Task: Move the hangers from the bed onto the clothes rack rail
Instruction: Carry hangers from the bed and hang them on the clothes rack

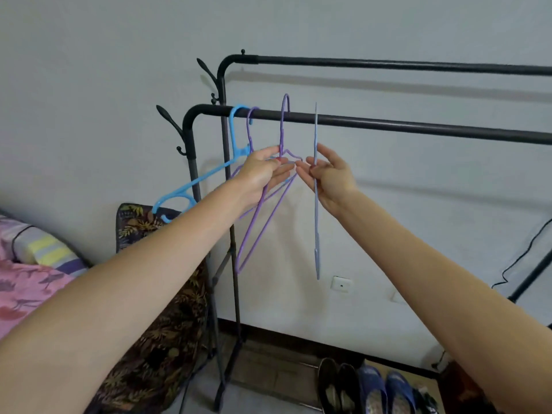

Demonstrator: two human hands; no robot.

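Note:
A black clothes rack has a near rail (388, 125) and a higher far rail (388, 64). On the near rail's left end hang a light blue plastic hanger (191, 186) and a purple wire hanger (250, 130). My left hand (263, 171) grips another purple wire hanger (260, 222) at its neck; its hook rises just above the near rail. My right hand (331, 174) holds a pale blue-grey hanger (316, 204), seen edge-on, with its top reaching up across the near rail. Both hands are close together just below the rail.
The bed (27, 282) with a pink floral cover and a striped pillow is at the lower left. A dark leaf-patterned cloth (155, 324) hangs beside the rack's post. Shoes (370, 386) lie on the floor below. A black cable (525, 258) runs along the wall at right.

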